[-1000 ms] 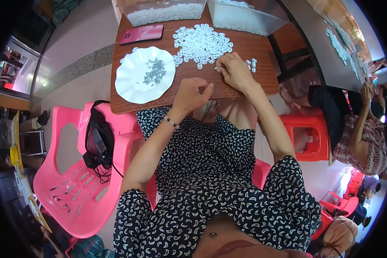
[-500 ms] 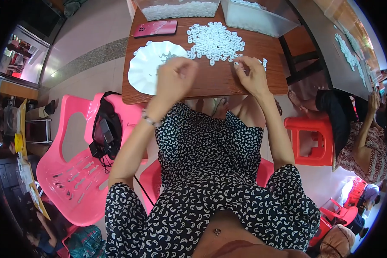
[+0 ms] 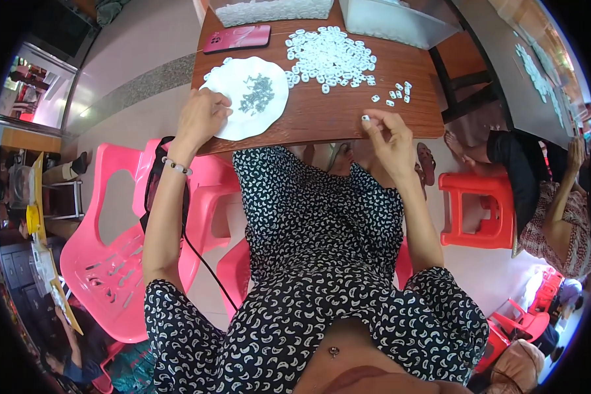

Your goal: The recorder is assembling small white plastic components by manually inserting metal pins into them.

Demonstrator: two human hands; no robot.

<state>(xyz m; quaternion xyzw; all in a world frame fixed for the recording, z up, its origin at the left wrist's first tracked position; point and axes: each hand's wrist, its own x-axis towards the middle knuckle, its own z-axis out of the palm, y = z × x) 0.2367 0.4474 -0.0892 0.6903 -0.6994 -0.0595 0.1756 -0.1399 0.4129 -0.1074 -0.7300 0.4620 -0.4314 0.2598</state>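
Precariously close to the near edge

The right hand (image 3: 394, 141) pinches one white piece (image 3: 366, 118) between thumb and forefinger, just inside the near edge of the tabletop (image 3: 322, 117), right of its middle; a slackened pinch could send it over. The left hand (image 3: 201, 119) is half curled at the white plate (image 3: 280, 98), by the tabletop's left edge; whether it holds anything, I cannot tell. A knock might spill the grey bits (image 3: 257, 95). Half a second ago, that hand partly covered them; the right was farther from the near edge.

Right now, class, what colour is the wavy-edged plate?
The plate is white, clearest in the head view.
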